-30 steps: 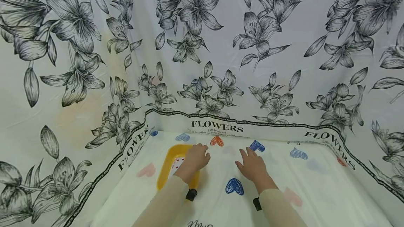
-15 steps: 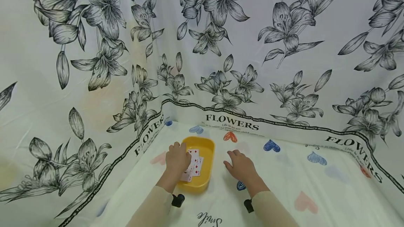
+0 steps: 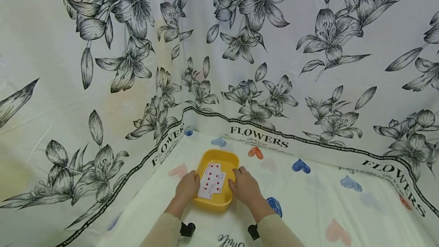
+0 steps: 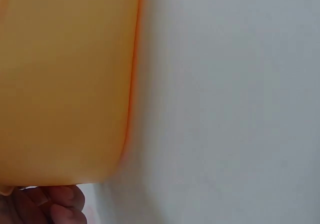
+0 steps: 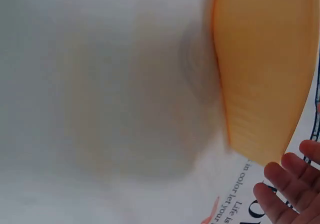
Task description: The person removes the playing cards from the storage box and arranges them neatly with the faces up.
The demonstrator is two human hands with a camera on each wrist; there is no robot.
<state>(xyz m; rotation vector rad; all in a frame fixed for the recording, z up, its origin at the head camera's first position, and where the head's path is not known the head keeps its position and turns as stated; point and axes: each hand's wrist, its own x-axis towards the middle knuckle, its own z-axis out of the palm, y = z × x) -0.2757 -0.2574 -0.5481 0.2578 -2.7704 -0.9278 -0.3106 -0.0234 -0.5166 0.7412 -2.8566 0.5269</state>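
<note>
A yellow plastic basin (image 3: 212, 206) stands on the heart-printed cloth, in the middle of the head view. Inside it lie several overlapping playing cards (image 3: 212, 178) with red diamonds. My left hand (image 3: 187, 189) grips the basin's left rim; the left wrist view shows its curled fingertips (image 4: 67, 196) at the basin's outer wall (image 4: 65, 94). At the opposite side is my right hand (image 3: 246, 186), its fingertips right at the right rim. In the right wrist view those fingers (image 5: 280, 179) are extended and spread, beside the basin's end.
White cloth (image 3: 308, 209) with coloured hearts covers the surface under the basin. Behind and to the left rise hanging curtains (image 3: 212, 98) printed with black lilies. A black wrist-camera piece (image 3: 187, 230) sits under the left sleeve, another (image 3: 253, 231) by the right sleeve.
My left hand has moved from over the basin to its left rim, uncovering the cards. My right hand has come leftward to the right rim. The head view has turned left.
</note>
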